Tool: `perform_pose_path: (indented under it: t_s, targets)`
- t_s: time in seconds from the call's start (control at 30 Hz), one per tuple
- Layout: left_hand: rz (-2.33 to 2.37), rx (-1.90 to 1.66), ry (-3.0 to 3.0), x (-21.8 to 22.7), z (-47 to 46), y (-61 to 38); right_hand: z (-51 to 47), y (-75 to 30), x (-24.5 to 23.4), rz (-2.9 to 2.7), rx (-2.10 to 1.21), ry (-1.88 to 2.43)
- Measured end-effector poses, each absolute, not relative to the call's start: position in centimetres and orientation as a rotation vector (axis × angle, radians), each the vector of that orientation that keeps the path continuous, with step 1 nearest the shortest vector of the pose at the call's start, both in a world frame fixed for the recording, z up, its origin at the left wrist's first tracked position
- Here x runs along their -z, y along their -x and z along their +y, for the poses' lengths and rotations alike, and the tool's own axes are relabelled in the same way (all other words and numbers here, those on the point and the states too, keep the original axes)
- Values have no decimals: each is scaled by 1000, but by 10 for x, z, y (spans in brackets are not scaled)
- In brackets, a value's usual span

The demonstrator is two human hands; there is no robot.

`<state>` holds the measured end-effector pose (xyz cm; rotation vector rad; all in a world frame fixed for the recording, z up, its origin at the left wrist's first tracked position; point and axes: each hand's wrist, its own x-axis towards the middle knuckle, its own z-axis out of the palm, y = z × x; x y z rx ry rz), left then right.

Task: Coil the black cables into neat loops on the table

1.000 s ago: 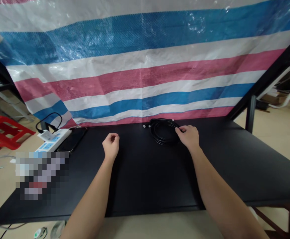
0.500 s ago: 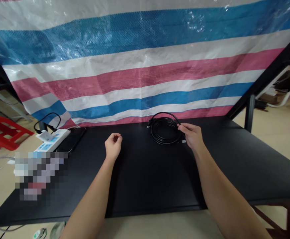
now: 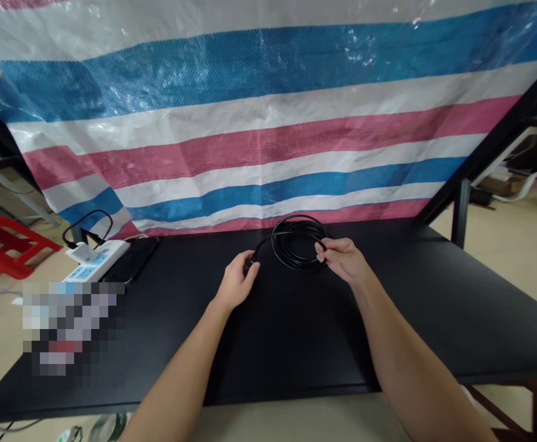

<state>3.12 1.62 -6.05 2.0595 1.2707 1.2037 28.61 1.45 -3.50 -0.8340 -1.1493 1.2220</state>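
Our left hand (image 3: 237, 283), clear of it a moment ago, now closes its fingers on one end of the glossy black coiled cable (image 3: 291, 264) near the far edge of the flat black worktop (image 3: 296, 331), so a strand (image 3: 278, 234) bridges to our right hand's (image 3: 346, 260) pinching fingers.

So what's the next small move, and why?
Probably ease the left hand gently away from the right hand: the left grips what looks like an end of the black cable, the right pinches it farther along, and the stretch between bows slackly by the coil.
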Motion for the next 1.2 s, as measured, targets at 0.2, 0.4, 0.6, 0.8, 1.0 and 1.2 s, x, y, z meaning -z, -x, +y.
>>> perform_pose_path:
  t_s: [0.2,0.4,0.6,0.8,1.0,1.2]
  targets:
    - [1354,-1219,-1938,57,18,-28,16,-272,35,-1196,-1263,942]
    - [1348,-1497,-1465,53,23,-26,14,-293,28,-1027,-1146,748]
    - [1025,-1673,-877,37,25,-17,31,-321,49,-773,-417,1413]
    - [895,-1659,-510,21,25,-1,43,-321,75,-1120,-141,1677]
    - [757,-1641,-302,17,31,21,44,-319,79,-1155,-141,1649]
    - [826,-1690,-193,13,36,42,40,-307,63,-741,-410,1297]
